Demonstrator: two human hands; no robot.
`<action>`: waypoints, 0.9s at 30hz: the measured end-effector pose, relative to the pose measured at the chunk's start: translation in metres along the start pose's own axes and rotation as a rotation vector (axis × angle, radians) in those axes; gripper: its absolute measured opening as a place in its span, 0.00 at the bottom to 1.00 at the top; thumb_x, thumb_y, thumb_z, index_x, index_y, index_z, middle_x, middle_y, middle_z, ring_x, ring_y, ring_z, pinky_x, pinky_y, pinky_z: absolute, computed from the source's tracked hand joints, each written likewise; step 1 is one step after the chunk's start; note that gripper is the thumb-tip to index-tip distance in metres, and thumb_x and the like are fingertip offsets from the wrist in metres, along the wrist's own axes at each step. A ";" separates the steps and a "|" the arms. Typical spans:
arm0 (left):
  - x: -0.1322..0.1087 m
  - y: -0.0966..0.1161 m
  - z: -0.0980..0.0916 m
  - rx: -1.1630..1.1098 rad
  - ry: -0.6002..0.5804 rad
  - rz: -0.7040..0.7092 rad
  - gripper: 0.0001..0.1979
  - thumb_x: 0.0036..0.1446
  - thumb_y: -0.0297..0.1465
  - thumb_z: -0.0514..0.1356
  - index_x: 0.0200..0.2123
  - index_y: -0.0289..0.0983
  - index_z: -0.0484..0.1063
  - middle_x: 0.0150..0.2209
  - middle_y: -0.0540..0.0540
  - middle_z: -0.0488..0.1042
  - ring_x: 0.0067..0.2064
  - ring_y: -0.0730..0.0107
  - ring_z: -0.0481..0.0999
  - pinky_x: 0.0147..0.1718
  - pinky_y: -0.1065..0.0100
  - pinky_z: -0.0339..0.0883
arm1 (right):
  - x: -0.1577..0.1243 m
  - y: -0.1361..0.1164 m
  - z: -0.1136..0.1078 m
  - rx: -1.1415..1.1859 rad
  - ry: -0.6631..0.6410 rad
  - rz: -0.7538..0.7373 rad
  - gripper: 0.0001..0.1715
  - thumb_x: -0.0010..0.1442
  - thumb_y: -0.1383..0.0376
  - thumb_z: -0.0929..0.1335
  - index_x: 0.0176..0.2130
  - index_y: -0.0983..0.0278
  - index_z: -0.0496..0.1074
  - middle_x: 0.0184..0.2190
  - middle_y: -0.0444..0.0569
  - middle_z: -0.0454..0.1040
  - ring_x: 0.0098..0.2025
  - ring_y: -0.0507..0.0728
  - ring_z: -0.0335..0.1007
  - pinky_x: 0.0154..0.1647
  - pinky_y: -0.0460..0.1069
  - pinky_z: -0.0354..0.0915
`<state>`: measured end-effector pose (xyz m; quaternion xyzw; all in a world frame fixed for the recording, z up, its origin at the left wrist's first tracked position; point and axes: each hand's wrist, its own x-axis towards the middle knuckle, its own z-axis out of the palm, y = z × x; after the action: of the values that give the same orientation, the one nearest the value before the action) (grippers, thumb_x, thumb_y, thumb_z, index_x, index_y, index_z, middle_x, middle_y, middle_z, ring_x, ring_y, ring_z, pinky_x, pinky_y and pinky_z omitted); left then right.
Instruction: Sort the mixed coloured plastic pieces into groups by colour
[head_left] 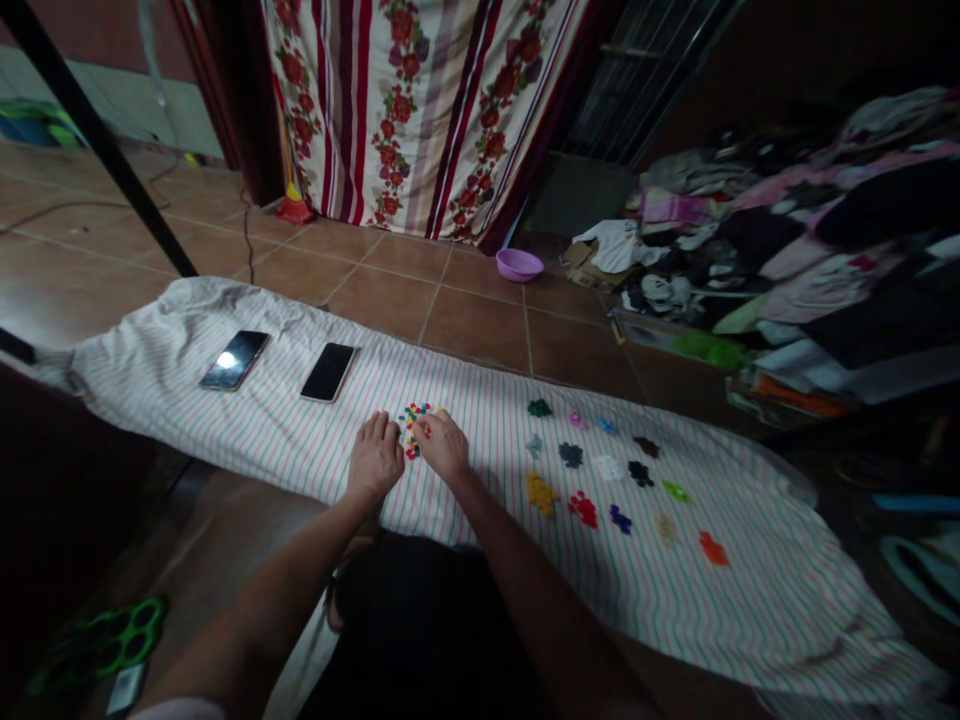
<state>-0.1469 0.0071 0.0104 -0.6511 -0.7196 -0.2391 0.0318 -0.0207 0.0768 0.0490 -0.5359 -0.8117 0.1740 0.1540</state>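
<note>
A mixed pile of small coloured pieces (412,452), in red, yellow, green, blue and white, lies on the striped cloth between my hands. My left hand (376,455) rests palm down at the pile's left side, its fingers stretched forward on the cloth. Over the pile's right part, my right hand (444,445) has thumb and fingers pinched together; whatever is between the fingertips is too small to make out. To the right, similar pieces lie grouped by colour, among them a yellow heap (541,494), a red heap (583,509), a dark green heap (538,408) and an orange heap (712,548).
Two phones (235,360) lie on the left of the striped cloth (465,400). Beyond it, a purple basin (519,265) and a red broom (295,205) stand on the tiled floor near a floral curtain (420,110). Clothes (817,240) are heaped at right.
</note>
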 end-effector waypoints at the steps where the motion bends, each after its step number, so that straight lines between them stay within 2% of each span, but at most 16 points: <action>1: 0.000 0.000 0.000 0.004 0.005 0.002 0.15 0.59 0.27 0.50 0.47 0.34 0.69 0.58 0.32 0.67 0.63 0.49 0.62 0.58 0.49 0.60 | 0.002 -0.003 -0.001 -0.029 -0.014 0.006 0.14 0.66 0.58 0.63 0.40 0.58 0.77 0.42 0.49 0.73 0.46 0.56 0.70 0.46 0.48 0.64; 7: -0.001 0.000 0.002 0.005 0.027 0.012 0.15 0.59 0.27 0.50 0.47 0.34 0.69 0.57 0.33 0.69 0.63 0.51 0.63 0.59 0.51 0.61 | 0.011 -0.014 0.003 -0.159 -0.065 0.016 0.11 0.62 0.61 0.66 0.41 0.59 0.76 0.43 0.51 0.74 0.46 0.57 0.70 0.44 0.49 0.64; 15: 0.000 0.000 0.002 -0.001 0.029 0.007 0.15 0.57 0.27 0.51 0.47 0.36 0.69 0.57 0.34 0.69 0.63 0.50 0.64 0.58 0.49 0.61 | 0.014 -0.020 0.005 -0.142 -0.137 0.046 0.12 0.63 0.62 0.64 0.45 0.60 0.74 0.46 0.53 0.73 0.49 0.59 0.70 0.46 0.51 0.64; 22: -0.001 0.001 0.003 0.013 0.056 0.008 0.14 0.58 0.27 0.51 0.46 0.36 0.69 0.56 0.35 0.70 0.62 0.52 0.65 0.58 0.52 0.62 | 0.011 -0.018 0.006 -0.114 -0.077 0.042 0.12 0.65 0.60 0.63 0.42 0.58 0.74 0.43 0.49 0.75 0.45 0.56 0.72 0.43 0.48 0.63; 27: -0.001 0.002 0.000 0.030 0.036 0.010 0.14 0.59 0.27 0.50 0.46 0.35 0.69 0.56 0.34 0.69 0.62 0.51 0.64 0.58 0.52 0.61 | 0.005 -0.012 0.003 0.020 0.006 0.076 0.13 0.65 0.59 0.62 0.41 0.57 0.74 0.38 0.45 0.78 0.40 0.55 0.74 0.39 0.46 0.63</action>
<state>-0.1453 0.0060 0.0107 -0.6497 -0.7192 -0.2400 0.0556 -0.0340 0.0761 0.0520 -0.5653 -0.7885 0.1863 0.1551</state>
